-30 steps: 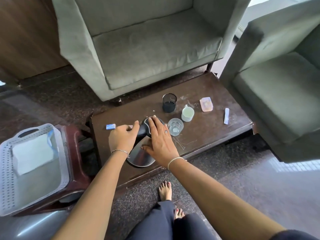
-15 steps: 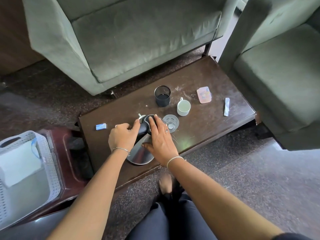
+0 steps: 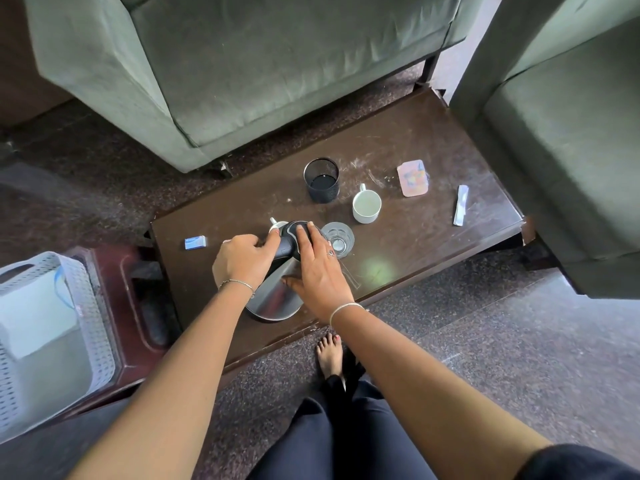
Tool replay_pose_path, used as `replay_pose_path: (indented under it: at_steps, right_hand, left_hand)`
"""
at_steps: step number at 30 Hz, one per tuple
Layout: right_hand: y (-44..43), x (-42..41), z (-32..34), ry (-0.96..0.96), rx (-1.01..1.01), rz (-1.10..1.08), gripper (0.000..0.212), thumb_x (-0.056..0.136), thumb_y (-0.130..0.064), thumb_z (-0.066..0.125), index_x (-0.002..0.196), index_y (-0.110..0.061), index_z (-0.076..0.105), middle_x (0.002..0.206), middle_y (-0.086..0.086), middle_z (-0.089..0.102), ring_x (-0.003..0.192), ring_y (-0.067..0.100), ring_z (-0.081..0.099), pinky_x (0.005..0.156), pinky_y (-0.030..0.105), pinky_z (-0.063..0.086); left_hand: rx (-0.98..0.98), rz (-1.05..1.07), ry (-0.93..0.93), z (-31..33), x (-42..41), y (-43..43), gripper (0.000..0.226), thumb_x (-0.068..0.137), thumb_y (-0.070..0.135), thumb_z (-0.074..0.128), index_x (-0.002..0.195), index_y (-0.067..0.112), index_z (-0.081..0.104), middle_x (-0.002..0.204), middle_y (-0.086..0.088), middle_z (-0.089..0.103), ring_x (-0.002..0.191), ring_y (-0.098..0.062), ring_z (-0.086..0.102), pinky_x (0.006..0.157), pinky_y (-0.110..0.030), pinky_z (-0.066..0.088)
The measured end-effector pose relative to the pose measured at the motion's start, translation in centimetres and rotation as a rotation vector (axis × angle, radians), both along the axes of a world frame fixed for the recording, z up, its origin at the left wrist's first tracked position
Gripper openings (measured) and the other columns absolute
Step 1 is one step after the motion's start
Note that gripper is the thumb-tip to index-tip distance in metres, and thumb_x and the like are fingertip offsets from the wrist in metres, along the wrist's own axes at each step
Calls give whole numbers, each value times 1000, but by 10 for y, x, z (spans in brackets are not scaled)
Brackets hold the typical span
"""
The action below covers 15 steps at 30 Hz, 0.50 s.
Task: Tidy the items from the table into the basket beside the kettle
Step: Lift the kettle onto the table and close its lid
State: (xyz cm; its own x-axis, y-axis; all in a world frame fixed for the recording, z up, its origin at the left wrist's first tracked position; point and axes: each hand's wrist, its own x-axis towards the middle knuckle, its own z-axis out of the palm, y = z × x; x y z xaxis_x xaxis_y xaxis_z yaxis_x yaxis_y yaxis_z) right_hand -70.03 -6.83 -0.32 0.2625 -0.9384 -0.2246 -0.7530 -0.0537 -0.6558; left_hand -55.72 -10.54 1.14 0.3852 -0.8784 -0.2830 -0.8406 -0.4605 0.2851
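Both hands were on a steel kettle (image 3: 273, 299) at the near edge of a dark wooden table (image 3: 415, 140). The left hand (image 3: 244, 259) gripped its black handle; the right hand (image 3: 318, 271) lay flat over the lid. A clear glass (image 3: 338, 239) stood just beside the kettle at two o'clock, with a white mug (image 3: 366, 206), a black mesh cup (image 3: 322, 180), a pink packet (image 3: 412, 177) and a white sachet (image 3: 460, 205) beyond. A small blue box (image 3: 195, 242) lay at nine o'clock. A white perforated basket (image 3: 93, 306) sat on a red stool (image 3: 138, 285) at eight o'clock.

My head has dipped closer over the counter (image 3: 398, 251), so the armchairs fill the top of the view. My hands have not shifted on the kettle (image 3: 277, 296). My bare foot (image 3: 329, 353) shows again below the counter edge.
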Motion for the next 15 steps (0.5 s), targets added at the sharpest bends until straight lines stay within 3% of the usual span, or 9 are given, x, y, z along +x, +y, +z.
replay_pose_path:
  at_steps: [5, 15]
  right_hand:
    - [0, -1, -4, 1, 19, -10, 92, 85, -28, 68, 152, -6, 8, 159, 16, 7, 147, 31, 11, 120, 40, 16]
    - [2, -2, -8, -3, 45, -1, 88, 89, -27, 64, 152, -6, 6, 159, 14, 7, 147, 29, 12, 119, 38, 16]
  left_hand:
    - [23, -27, -21, -4, -2, -3, 65, 78, 69, 36, 51, 12, 50, 57, -1, 55, 79, -33, 56, 55, -29, 36]
    - [57, -47, -78, -10, 0, -8, 64, 76, 70, 35, 50, 13, 49, 58, -2, 56, 76, -34, 59, 59, -31, 42]
